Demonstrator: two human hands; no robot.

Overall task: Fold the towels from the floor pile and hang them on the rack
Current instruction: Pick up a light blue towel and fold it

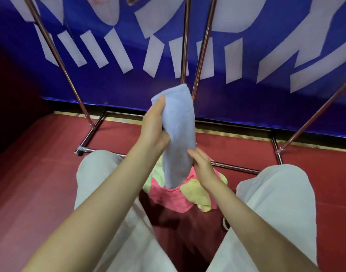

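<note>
The left hand [155, 124] has its fingers curled round the upper part of a pale blue towel [178, 138], thumb lying along its edge. The right hand [202, 165] pinches the towel's lower right edge. The towel is soft terry, folded into a long narrow strip, held upright in the air between both hands. Directly beneath it, on the red floor [40, 163], lies a pile of pink and yellow towels [174, 195] between the person's knees. Behind stands the metal rack [195, 61], before a blue banner [266, 95] with large white lettering that cannot be read.
</note>
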